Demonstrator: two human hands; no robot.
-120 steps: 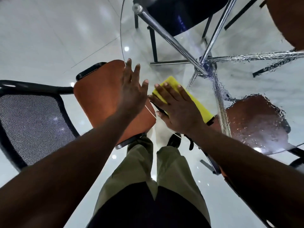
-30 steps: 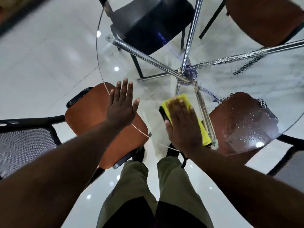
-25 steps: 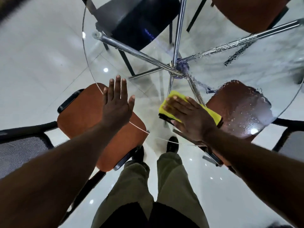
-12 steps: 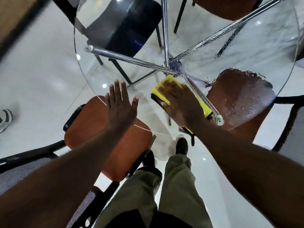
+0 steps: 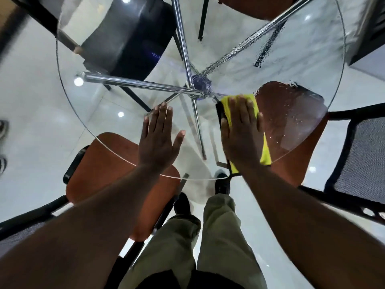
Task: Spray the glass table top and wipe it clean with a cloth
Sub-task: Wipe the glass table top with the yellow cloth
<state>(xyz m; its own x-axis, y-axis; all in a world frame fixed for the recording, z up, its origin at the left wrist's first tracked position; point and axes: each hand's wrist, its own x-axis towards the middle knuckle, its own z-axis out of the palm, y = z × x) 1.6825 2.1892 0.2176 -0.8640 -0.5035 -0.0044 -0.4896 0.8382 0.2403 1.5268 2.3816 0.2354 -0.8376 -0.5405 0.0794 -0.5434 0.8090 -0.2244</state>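
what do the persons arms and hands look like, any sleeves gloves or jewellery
The left arm and right arm are bare as far as the frame shows, with no sleeve in view. The left hand and right hand wear no gloves, and no ring, watch or wristband shows. The nails look short and unpainted.

The person standing at the near rim of the glass table top (image 5: 116, 97) wears loose olive-khaki trousers (image 5: 225, 236), creased down the legs and bunched at the hems. Below the hems are black shoes. The left shoe (image 5: 182, 203) is just outside the table's rim, and the right shoe (image 5: 223, 184) has its toe showing through the glass. Farthest from the table, a black garment (image 5: 187, 280) hangs over the top of the trousers. Both forearms are bare along all that shows. The left hand (image 5: 159, 140) and right hand (image 5: 241, 138), over the glass, are bare too, with nails cut short.
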